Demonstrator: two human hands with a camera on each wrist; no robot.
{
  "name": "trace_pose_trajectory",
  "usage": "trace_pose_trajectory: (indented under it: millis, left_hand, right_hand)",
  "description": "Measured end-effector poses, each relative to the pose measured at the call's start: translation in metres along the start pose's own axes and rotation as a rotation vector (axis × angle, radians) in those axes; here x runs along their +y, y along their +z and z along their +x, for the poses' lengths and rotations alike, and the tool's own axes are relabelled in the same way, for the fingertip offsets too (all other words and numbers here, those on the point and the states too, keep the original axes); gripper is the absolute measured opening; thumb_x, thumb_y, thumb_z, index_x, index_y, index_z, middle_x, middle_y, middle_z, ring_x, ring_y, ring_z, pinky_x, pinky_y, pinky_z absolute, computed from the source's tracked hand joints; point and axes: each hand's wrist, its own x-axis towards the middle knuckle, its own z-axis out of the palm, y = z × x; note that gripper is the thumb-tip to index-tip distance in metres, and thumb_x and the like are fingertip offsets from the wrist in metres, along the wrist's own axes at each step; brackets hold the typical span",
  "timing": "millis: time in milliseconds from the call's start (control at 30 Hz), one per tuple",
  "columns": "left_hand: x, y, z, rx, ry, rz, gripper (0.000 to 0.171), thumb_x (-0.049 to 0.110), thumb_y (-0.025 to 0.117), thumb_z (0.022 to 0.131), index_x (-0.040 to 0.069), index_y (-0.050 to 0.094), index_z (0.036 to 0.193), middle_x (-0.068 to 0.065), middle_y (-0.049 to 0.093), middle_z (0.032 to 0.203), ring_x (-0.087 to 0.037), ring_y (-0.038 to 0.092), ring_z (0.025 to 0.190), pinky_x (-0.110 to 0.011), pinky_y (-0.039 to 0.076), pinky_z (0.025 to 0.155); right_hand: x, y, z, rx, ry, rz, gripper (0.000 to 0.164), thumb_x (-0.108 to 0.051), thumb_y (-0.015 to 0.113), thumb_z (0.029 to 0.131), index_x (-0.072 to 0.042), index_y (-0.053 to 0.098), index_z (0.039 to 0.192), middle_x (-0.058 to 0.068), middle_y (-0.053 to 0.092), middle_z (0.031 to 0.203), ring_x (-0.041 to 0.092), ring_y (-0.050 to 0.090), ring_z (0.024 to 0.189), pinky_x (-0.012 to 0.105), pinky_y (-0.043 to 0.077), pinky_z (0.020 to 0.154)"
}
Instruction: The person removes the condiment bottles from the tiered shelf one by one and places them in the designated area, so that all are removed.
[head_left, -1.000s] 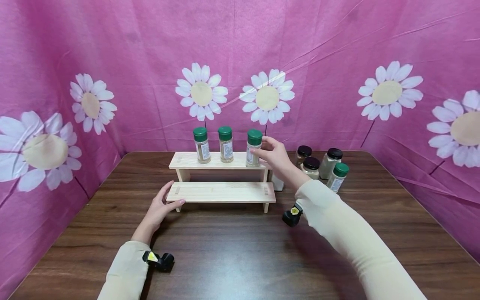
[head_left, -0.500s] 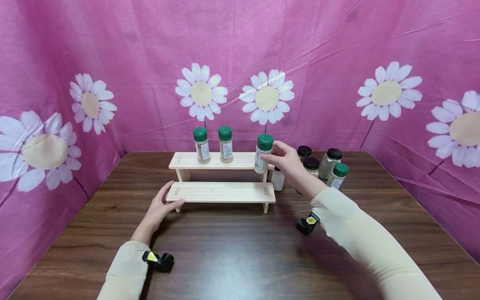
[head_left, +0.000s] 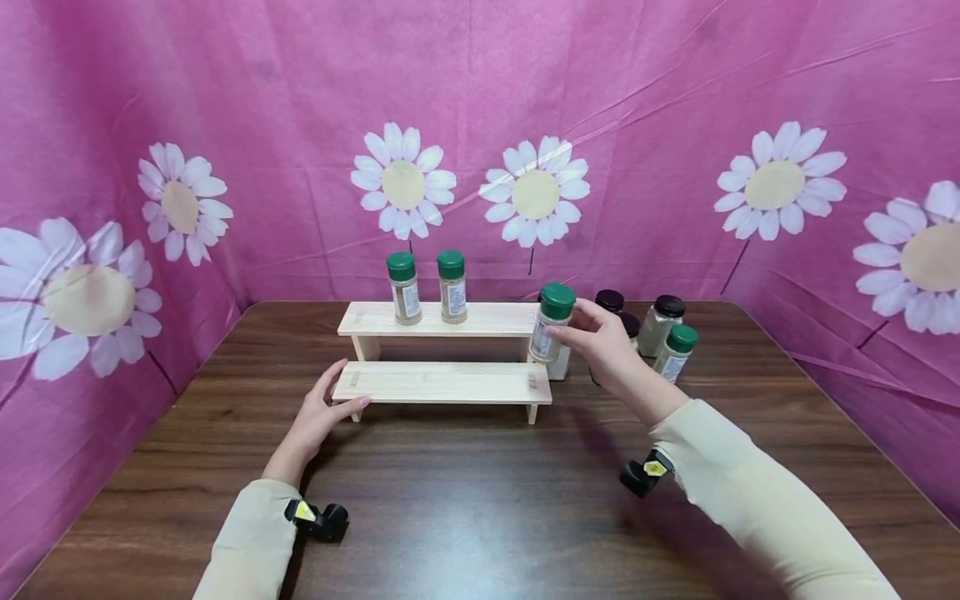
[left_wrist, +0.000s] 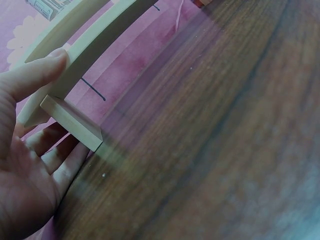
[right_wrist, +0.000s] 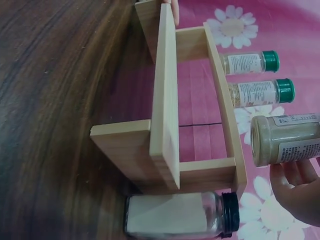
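Observation:
My right hand [head_left: 613, 354] holds a spice jar with a green lid [head_left: 551, 329], raised and slightly tilted by the right end of a two-step wooden rack [head_left: 442, 383]. In the right wrist view, the jar's clear base [right_wrist: 260, 141] faces the camera, with pale powder inside; fingers lie under it. At the rack's left end, my left hand [head_left: 311, 425] grips the lower step, thumb along its front edge and fingers behind the leg [left_wrist: 75, 122]. Two more green-lidded spice jars [head_left: 406, 296] [head_left: 453, 296] stand upright on the upper step, left of centre.
Close against the rack's right side stands a black-lidded jar of white contents [right_wrist: 170, 215]. Farther right are several jars, including a black-lidded one [head_left: 660, 329] and a green-lidded one [head_left: 673, 358]. Brown wooden table [head_left: 450, 500]; pink flowered cloth [head_left: 300, 100] hangs behind.
My right hand has lifted the green-lidded jar off the upper step's right end and carried it right and toward me. The left hand and rack stay in place.

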Motion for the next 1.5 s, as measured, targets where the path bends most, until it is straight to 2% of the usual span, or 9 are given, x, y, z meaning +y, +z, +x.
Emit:
trace_pose_trajectory:
  millis: [67, 233, 433, 633, 733, 933, 1067, 1233, 1500]
  left_hand:
    - [0.000, 0.000, 0.000, -0.003, -0.005, 0.003, 0.080, 0.010, 0.067, 0.074, 0.005, 0.018, 0.137, -0.020, 0.040, 0.122, -0.006, 0.045, 0.093, -0.019, 0.033, 0.079]
    - [0.002, 0.000, 0.000, 0.000, -0.020, 0.004, 0.078, 0.009, 0.066, 0.075, 0.007, 0.018, 0.137, -0.020, 0.040, 0.122, -0.006, 0.044, 0.093, -0.020, 0.032, 0.081]
    - [0.004, 0.001, -0.001, 0.001, -0.020, -0.001, 0.078, 0.007, 0.065, 0.076, 0.008, 0.017, 0.137, -0.019, 0.040, 0.122, -0.004, 0.044, 0.092, -0.019, 0.032, 0.081]
    - [0.003, 0.001, -0.001, 0.001, -0.015, 0.003, 0.078, 0.008, 0.065, 0.076, 0.007, 0.018, 0.137, -0.020, 0.041, 0.120, -0.005, 0.045, 0.091, -0.019, 0.032, 0.080]
    - [0.003, 0.001, -0.001, 0.001, -0.011, -0.001, 0.078, 0.008, 0.066, 0.075, 0.006, 0.019, 0.137, -0.020, 0.041, 0.120, -0.006, 0.045, 0.092, -0.020, 0.032, 0.081]
    - [0.003, 0.001, -0.001, -0.003, -0.016, -0.004, 0.079, 0.009, 0.066, 0.075, 0.007, 0.018, 0.137, -0.019, 0.040, 0.123, -0.007, 0.044, 0.094, -0.021, 0.032, 0.082]
    - [0.003, 0.001, 0.000, -0.003, -0.013, -0.001, 0.078, 0.009, 0.067, 0.075, 0.006, 0.019, 0.137, -0.019, 0.040, 0.122, -0.006, 0.045, 0.093, -0.021, 0.032, 0.081]
    - [0.001, 0.002, 0.000, -0.006, -0.003, -0.016, 0.077, 0.006, 0.065, 0.075, 0.006, 0.019, 0.136, -0.020, 0.040, 0.123, -0.005, 0.045, 0.094, -0.018, 0.033, 0.081]
    - [0.003, 0.002, -0.001, -0.004, 0.011, -0.035, 0.076, 0.003, 0.064, 0.076, 0.006, 0.018, 0.137, -0.021, 0.039, 0.124, -0.003, 0.044, 0.093, -0.017, 0.032, 0.081]
  right_hand:
    - [0.010, -0.009, 0.000, -0.021, -0.044, 0.055, 0.043, -0.008, 0.069, 0.072, -0.005, 0.054, 0.111, 0.006, 0.058, 0.099, 0.018, 0.051, 0.094, 0.030, 0.041, 0.080]
    - [0.028, -0.025, -0.001, -0.022, -0.084, 0.036, 0.051, -0.017, 0.072, 0.069, -0.004, 0.052, 0.115, 0.012, 0.058, 0.102, 0.022, 0.051, 0.096, 0.033, 0.040, 0.081]
    - [0.059, -0.049, 0.002, -0.028, -0.090, 0.081, 0.047, -0.007, 0.068, 0.073, -0.007, 0.053, 0.117, 0.011, 0.058, 0.105, 0.021, 0.051, 0.098, 0.030, 0.041, 0.079]
    - [0.025, -0.031, -0.023, 0.042, -0.021, -0.015, 0.032, -0.006, 0.066, 0.074, -0.015, 0.058, 0.104, -0.002, 0.061, 0.092, 0.011, 0.053, 0.088, 0.023, 0.041, 0.073]
    - [0.020, -0.028, -0.028, 0.070, 0.032, -0.036, 0.032, 0.000, 0.062, 0.076, -0.024, 0.059, 0.098, -0.008, 0.060, 0.088, 0.007, 0.052, 0.086, 0.022, 0.041, 0.071]
    - [0.049, -0.037, -0.024, 0.089, 0.037, -0.022, 0.032, -0.001, 0.064, 0.075, -0.023, 0.060, 0.098, -0.008, 0.061, 0.090, 0.008, 0.052, 0.087, 0.023, 0.041, 0.071]
    - [0.042, -0.028, -0.029, 0.102, 0.045, -0.001, 0.033, 0.004, 0.062, 0.074, -0.024, 0.060, 0.091, -0.009, 0.061, 0.086, 0.007, 0.052, 0.084, 0.021, 0.041, 0.071]
    - [0.057, -0.031, -0.029, 0.107, 0.045, -0.022, 0.030, -0.005, 0.067, 0.071, -0.017, 0.059, 0.098, -0.005, 0.060, 0.087, 0.009, 0.052, 0.083, 0.022, 0.042, 0.070]
    - [0.080, -0.036, -0.028, 0.048, 0.048, -0.034, 0.033, -0.011, 0.070, 0.071, -0.011, 0.059, 0.102, -0.001, 0.060, 0.087, 0.009, 0.053, 0.079, 0.024, 0.043, 0.067]
